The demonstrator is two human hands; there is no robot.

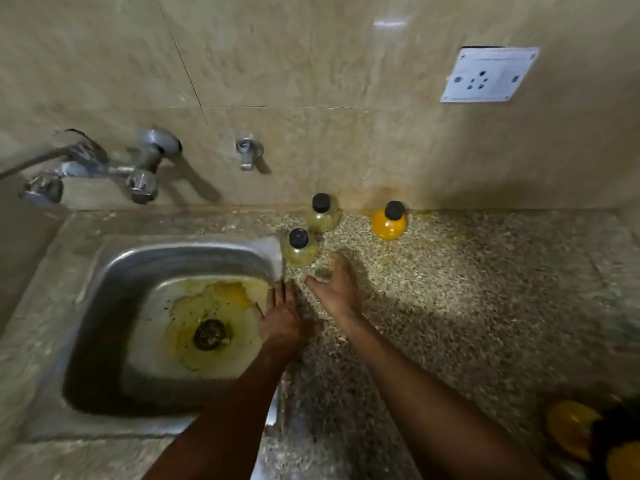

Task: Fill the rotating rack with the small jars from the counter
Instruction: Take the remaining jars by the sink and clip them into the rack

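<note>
Three small jars are left on the table as we look down, so the job is under way but not finished. Far left, the taps (104, 168) hang over the steel sink (104, 289), stained yellow round the drain. Our left hand (284, 317) lies flat at the sink's right rim, fingers together, holding nothing. Just above it the nearest jar (299, 251), greenish with a black cap, stands right at that rim, so a clumsy nudge leftward could tip it in. Our right hand (337, 289) hovers beside it, fingers spread and empty, not touching. Behind, a second greenish jar (322, 218) and a yellow jar (389, 221) stand against the wall. To the right the table (502, 289) offers plenty of room. At the lower right corner we glimpse yellow jars with dark caps (571, 427), blurred, probably the rack already part filled, though we cannot tell.
</note>
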